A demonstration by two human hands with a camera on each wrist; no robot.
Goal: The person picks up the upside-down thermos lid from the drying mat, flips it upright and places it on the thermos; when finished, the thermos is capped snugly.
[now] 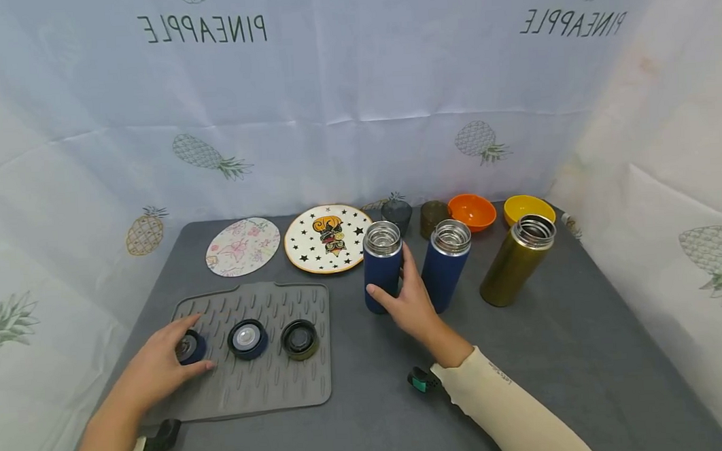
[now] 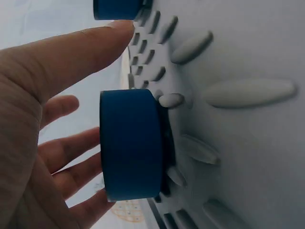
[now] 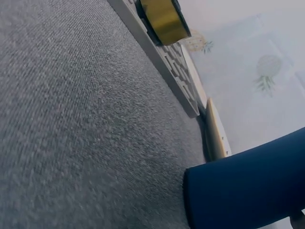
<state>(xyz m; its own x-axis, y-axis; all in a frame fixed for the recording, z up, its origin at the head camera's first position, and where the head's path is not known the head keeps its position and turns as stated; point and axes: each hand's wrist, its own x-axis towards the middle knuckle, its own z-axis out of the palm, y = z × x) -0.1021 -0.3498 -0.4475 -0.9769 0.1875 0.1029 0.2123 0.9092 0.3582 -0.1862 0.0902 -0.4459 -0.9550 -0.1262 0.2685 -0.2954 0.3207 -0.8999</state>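
On the grey ridged mat, my left hand [image 1: 156,362] is spread around a dark blue bottle lid [image 1: 190,347]. In the left wrist view the thumb stands apart from this lid [image 2: 131,145], while the other fingers reach behind its far side. Beside it on the mat lie a second blue lid [image 1: 247,339] and an olive lid [image 1: 300,339]. My right hand [image 1: 410,301] holds an uncapped blue bottle [image 1: 380,269], thumb across its front and fingers along its right side. Close to the right of that hand stand another uncapped blue bottle [image 1: 445,269] and an olive bottle [image 1: 513,265].
The ridged mat [image 1: 271,390] covers the table's left part. Behind it lie a floral round mat [image 1: 244,247] and a star-patterned plate [image 1: 301,249]. Along the back stand two dark cups [image 1: 434,218], an orange bowl [image 1: 472,211] and a yellow bowl [image 1: 528,207], near the curtain.
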